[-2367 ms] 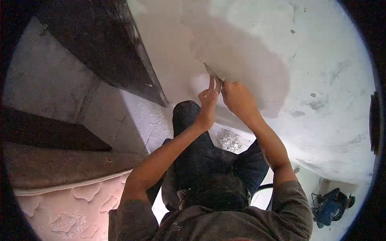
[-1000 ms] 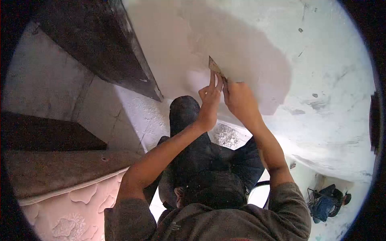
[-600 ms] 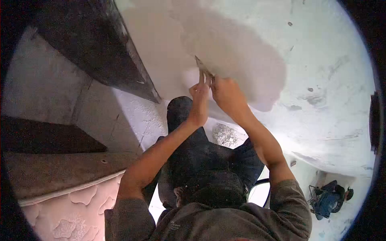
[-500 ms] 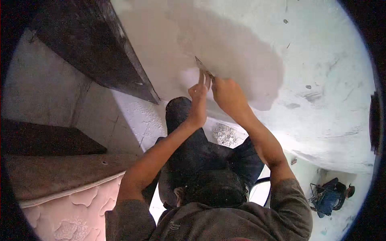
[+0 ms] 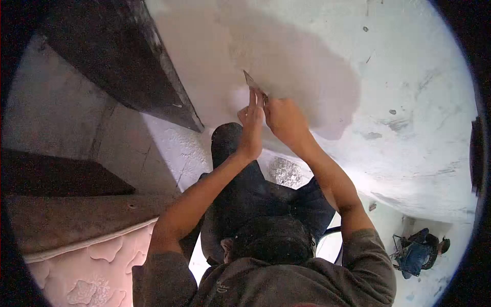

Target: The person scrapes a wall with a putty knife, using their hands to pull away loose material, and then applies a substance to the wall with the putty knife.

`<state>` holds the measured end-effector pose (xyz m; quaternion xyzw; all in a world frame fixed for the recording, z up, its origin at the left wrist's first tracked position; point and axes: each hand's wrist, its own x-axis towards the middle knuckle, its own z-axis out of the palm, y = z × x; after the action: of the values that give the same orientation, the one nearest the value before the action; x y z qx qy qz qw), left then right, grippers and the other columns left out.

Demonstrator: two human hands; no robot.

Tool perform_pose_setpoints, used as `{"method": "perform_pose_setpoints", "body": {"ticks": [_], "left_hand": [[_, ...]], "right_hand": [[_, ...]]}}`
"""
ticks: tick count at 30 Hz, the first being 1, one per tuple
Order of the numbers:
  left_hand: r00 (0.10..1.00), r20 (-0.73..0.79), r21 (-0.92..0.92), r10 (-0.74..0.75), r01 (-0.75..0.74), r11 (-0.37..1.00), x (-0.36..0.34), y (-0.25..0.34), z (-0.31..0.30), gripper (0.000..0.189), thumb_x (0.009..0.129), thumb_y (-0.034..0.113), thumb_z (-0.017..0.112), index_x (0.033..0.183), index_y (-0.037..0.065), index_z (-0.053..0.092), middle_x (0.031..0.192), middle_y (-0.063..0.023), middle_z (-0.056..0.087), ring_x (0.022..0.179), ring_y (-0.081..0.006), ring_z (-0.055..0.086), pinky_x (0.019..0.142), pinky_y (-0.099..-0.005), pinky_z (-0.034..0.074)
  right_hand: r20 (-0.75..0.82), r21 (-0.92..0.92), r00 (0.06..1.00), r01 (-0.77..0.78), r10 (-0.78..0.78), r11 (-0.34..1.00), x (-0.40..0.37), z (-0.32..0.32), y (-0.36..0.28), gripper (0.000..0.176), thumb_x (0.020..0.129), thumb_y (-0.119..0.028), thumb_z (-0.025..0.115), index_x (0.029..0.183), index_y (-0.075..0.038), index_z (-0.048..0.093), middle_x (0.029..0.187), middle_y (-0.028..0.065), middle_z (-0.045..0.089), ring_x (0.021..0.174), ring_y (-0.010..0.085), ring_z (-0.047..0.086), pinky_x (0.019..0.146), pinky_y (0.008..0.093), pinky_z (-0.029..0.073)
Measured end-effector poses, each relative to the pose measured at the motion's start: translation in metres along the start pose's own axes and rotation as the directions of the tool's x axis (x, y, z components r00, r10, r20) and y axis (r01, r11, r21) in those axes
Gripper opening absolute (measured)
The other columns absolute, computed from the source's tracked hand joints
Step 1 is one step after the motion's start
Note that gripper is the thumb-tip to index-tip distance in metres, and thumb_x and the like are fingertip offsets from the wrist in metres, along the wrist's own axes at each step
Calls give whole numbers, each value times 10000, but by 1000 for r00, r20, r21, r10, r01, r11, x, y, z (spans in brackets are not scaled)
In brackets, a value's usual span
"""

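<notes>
My right hand (image 5: 287, 122) is closed around the handle of a scraper, held against the pale wall (image 5: 404, 66). The thin, pointed-looking scraper blade (image 5: 248, 79) sticks out up and to the left, over a darker, damp-looking patch (image 5: 307, 66). Right beside it, my left hand (image 5: 251, 128) has two fingers stretched out onto the blade near the handle, with the others partly bent. The handle is mostly hidden in my right fist.
A dark door-like panel (image 5: 117, 56) stands at the upper left. Whitish debris (image 5: 287, 172) lies on the floor below my hands. A pink mattress (image 5: 102, 256) is at the lower left, beneath a brown board (image 5: 76, 220). Another person (image 5: 417, 250) sits at the far right.
Both hands and the scraper have shifted slightly left along the wall. The right hand still grips the scraper, and the left fingers stay against the blade.
</notes>
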<state>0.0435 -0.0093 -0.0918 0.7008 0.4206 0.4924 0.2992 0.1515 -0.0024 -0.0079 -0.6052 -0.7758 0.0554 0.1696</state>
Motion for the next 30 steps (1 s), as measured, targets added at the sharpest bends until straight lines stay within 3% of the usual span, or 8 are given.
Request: {"method": "perform_pose_setpoints", "body": {"ticks": [2, 5, 8, 21, 23, 24, 27, 30], "left_hand": [[979, 70, -548, -192, 198, 812, -2, 19, -9, 520, 1045, 240, 171, 1501, 0, 102, 1578, -184, 69, 1329, -260, 269, 1062, -348, 200], [997, 41, -299, 65, -50, 953, 0, 6, -7, 521, 1042, 228, 183, 1499, -9, 102, 1570, -198, 109, 1293, -242, 296, 1064, -349, 192], [989, 75, -132, -127, 136, 982, -2, 5, -12, 538, 1042, 253, 180, 1498, -14, 76, 1570, -190, 119, 1316, -227, 267, 1065, -346, 193], [998, 66, -239, 20, -4, 971, 3, 7, -15, 555, 1039, 311, 147, 1505, 14, 103, 1582, -155, 97, 1268, -236, 291, 1074, -329, 186], [980, 92, -498, -174, 197, 844, 0, -3, -9, 668, 1026, 446, 118, 1482, -42, 119, 1575, -133, 103, 1457, -224, 58, 1167, -328, 13], [995, -31, -263, -98, 86, 961, 5, 8, -11, 546, 1040, 290, 138, 1500, -3, 118, 1584, -137, 102, 1265, -212, 310, 1091, -308, 145], [1000, 20, -444, -20, 27, 896, 4, 7, -12, 536, 1041, 272, 157, 1502, 3, 113, 1588, -116, 106, 1238, -207, 314, 1080, -301, 149], [998, 4, -320, -61, 59, 945, 5, 9, -11, 545, 1039, 283, 184, 1508, 17, 102, 1589, -122, 92, 1188, -213, 309, 1067, -310, 168]], "right_hand": [[12, -26, 1000, -6, 6, 1000, -3, -7, -6, 162, 841, -120, 547, 907, 17, 602, 763, 277, 626, 749, 438, 639, 678, 513, 522], [79, 57, 990, -121, 116, 991, -1, -12, -8, 166, 876, -121, 531, 877, 33, 593, 751, 297, 607, 718, 483, 600, 637, 545, 484], [74, 69, 997, 25, -30, 997, 3, 6, 5, 173, 876, -124, 534, 847, 38, 588, 753, 292, 604, 716, 478, 601, 631, 545, 482], [-13, 17, 1000, -1, 1, 1000, 2, -12, -14, 149, 857, -120, 534, 857, 16, 595, 732, 274, 613, 716, 456, 621, 649, 527, 502], [-28, 37, 1000, 8, -7, 999, -2, -4, -11, 146, 876, -135, 532, 875, 7, 566, 713, 279, 594, 700, 474, 598, 631, 548, 479], [-12, 33, 1000, 16, -16, 999, 1, 0, -11, 154, 878, -140, 531, 885, 8, 569, 721, 278, 597, 707, 473, 599, 639, 548, 481], [27, 14, 999, -34, 33, 999, -2, -18, -19, 166, 881, -150, 533, 900, 10, 572, 739, 278, 602, 719, 474, 601, 651, 549, 486], [16, -28, 999, -49, 50, 998, 5, -14, -21, 162, 872, -141, 532, 877, 12, 587, 755, 263, 620, 723, 451, 622, 653, 531, 504]]}}
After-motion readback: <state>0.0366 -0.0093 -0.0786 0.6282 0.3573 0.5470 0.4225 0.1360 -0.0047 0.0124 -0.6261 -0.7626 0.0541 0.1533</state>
